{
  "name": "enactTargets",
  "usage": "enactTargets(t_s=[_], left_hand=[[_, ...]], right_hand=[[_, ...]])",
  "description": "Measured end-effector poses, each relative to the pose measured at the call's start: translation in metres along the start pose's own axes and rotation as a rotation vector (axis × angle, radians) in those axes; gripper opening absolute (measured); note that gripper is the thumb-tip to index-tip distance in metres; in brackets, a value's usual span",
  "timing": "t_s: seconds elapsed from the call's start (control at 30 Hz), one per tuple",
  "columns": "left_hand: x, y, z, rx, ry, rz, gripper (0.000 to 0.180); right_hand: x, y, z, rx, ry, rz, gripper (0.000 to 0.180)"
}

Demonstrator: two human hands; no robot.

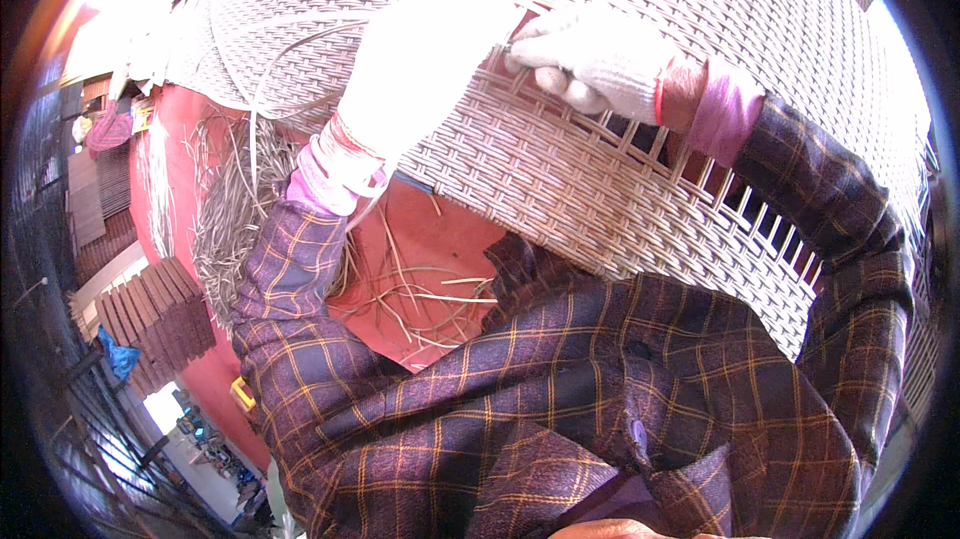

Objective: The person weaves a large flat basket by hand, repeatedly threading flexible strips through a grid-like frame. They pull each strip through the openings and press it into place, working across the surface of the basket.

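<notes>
A large panel of pale woven wicker (540,169) spreads in front of me, with an unwoven band of bare parallel ribs (770,224) running across it. My left hand (430,59), in a white glove, rests on the weave near one end of that band; glare washes out its fingers. Close beside it, my right hand (600,59) is gloved too, with curled fingers pinched at a wicker strand by the gap's edge. Long loose strands (290,34) loop across the weave around my left hand.
Below the panel lies a red surface (400,239) strewn with strand offcuts. A thick bundle of grey-brown strands (235,199) lies left of my left forearm. Farther left are brown slatted panels (160,314), a blue bag (118,354) and another person's sleeve (110,129).
</notes>
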State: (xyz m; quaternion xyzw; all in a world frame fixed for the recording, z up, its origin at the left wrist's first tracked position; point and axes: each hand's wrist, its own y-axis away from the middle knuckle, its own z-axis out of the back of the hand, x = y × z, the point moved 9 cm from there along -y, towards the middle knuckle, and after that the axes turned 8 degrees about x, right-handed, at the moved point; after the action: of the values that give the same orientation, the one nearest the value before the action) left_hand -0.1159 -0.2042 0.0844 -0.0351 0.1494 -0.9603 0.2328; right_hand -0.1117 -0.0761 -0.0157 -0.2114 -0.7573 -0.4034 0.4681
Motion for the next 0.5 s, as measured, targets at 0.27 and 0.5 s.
enactTargets(t_s=[0.27, 0.5], left_hand=[[-0.006, -0.014, -0.011, 0.116, 0.191, 0.000, 0.032], [-0.025, -0.026, -0.013, 0.303, 0.145, -0.093, 0.030]], right_hand=[[0.010, 0.032, -0.004, -0.035, -0.116, 0.082, 0.023], [0.011, 0.070, 0.018, -0.229, 0.194, 0.082, 0.031]])
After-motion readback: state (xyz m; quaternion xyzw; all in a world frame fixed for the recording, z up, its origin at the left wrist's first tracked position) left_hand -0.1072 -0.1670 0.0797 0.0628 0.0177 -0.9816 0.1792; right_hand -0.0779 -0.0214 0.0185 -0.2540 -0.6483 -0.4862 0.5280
